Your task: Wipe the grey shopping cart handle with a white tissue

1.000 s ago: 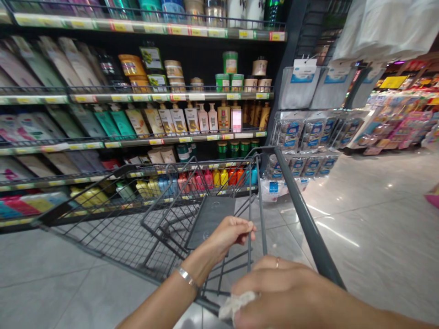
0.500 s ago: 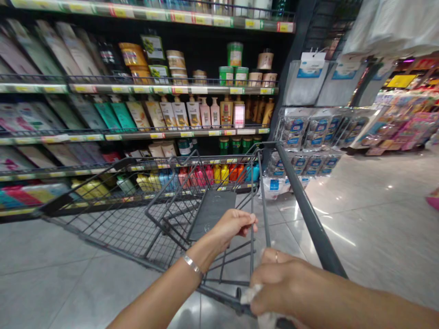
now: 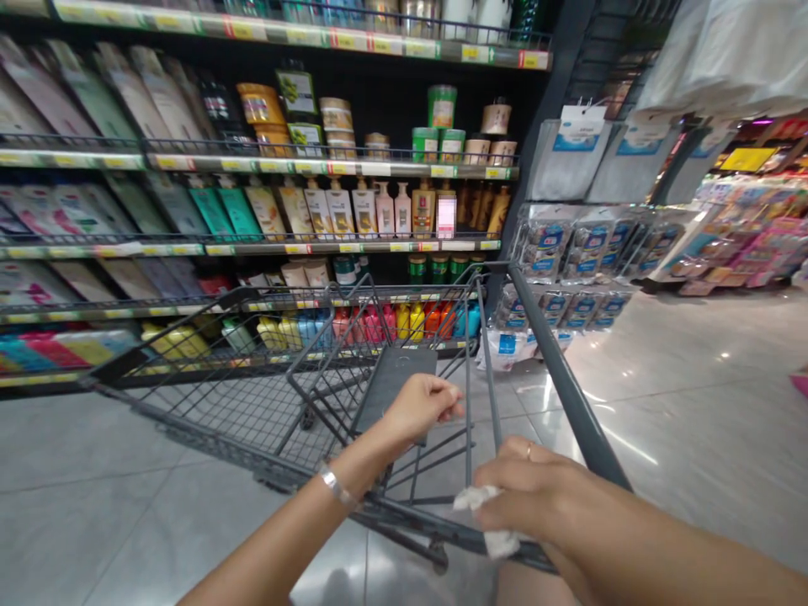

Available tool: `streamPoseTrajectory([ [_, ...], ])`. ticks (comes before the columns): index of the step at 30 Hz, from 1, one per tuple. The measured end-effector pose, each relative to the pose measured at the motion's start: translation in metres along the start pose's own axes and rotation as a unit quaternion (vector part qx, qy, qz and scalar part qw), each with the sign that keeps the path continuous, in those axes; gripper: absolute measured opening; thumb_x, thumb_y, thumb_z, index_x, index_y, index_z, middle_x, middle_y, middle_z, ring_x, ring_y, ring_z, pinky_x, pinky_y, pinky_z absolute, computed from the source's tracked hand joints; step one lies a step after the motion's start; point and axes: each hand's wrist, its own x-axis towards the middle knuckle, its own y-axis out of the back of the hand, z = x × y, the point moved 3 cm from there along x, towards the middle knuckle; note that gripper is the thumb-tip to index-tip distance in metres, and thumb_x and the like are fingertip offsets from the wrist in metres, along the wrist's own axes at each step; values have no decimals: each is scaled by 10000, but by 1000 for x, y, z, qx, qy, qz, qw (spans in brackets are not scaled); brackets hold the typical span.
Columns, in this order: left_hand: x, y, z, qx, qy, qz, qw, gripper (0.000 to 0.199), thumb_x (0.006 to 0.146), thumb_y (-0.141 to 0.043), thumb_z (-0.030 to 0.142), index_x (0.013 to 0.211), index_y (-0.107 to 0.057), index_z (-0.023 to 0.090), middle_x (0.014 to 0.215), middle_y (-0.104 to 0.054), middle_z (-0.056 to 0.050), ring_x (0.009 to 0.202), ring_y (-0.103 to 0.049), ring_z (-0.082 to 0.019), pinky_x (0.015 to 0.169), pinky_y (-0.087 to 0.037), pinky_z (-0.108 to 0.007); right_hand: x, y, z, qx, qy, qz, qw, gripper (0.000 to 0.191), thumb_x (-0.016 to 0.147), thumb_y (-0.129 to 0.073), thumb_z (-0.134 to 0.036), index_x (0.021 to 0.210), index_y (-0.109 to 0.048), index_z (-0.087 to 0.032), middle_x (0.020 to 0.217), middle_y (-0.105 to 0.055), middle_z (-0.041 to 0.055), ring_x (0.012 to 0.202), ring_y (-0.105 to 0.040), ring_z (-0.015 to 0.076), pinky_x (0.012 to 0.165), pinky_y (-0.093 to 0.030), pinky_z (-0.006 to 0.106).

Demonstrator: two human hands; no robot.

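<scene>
A grey metal shopping cart stands in front of me, its handle bar slanting along the right side. My left hand hangs over the cart's fold-down seat panel, fingers curled in with the thumb against them; nothing shows in it, though its palm is turned away. A crumpled white tissue is pinched in my right hand, which is closed at the cart's near top rail. The tissue touches or lies over that dark rail. The right fingertips are partly hidden.
Shelves with shampoo bottles, jars and tubs run behind the cart. At the right, hanging packs and grey bags line the shelf end. Grey tiled floor extends to the right, with another display farther off.
The view has shifted slightly. My left hand has drawn back a little to the left, and my right hand has moved right along the near rail with the tissue, which shows more.
</scene>
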Motion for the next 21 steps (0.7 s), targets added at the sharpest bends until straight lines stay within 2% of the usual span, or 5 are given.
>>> streamPoseTrajectory([
  [4, -32, 25, -6, 138, -36, 19, 990, 258, 758, -476, 320, 754, -652, 130, 706, -680, -39, 611, -544, -123, 604, -405, -237, -13, 13, -3, 21, -18, 44, 999, 162, 876, -515, -228, 909, -673, -222, 894, -665, 75, 777, -534, 166, 694, -419, 268],
  [7, -52, 35, -19, 269, -41, 50, 961, 283, 803, -437, 300, 686, -651, 157, 709, -687, -31, 671, -579, -141, 624, -376, -237, -21, 22, -6, 30, -25, 59, 997, 183, 886, -497, -260, 922, -672, -217, 902, -664, 88, 784, -539, 174, 686, -433, 278],
  [11, -64, 26, -30, 368, -24, 23, 929, 304, 831, -407, 248, 685, -663, 172, 717, -688, -37, 688, -599, -148, 600, -337, -235, -28, 23, 1, 30, -35, 70, 996, 178, 882, -512, -308, 872, -672, -230, 858, -662, 79, 765, -552, 172, 668, -436, 276],
  [15, -60, 11, -24, 384, -27, -15, 923, 295, 821, -414, 220, 763, -700, 176, 753, -698, -50, 717, -607, -155, 616, -352, -238, -25, 28, 8, 14, -48, 40, 998, 154, 861, -525, -232, 817, -673, -237, 826, -658, 64, 747, -573, 162, 703, -450, 276],
  [21, -31, -12, -1, 413, -55, -59, 907, 283, 807, -436, 200, 838, -717, 186, 880, -723, -99, 832, -643, -219, 670, -408, -272, -8, 38, 25, 19, -82, 34, 996, 454, 837, -377, -33, 1153, -606, -266, 1142, -617, 64, 1087, -540, 164, 913, -435, 303],
])
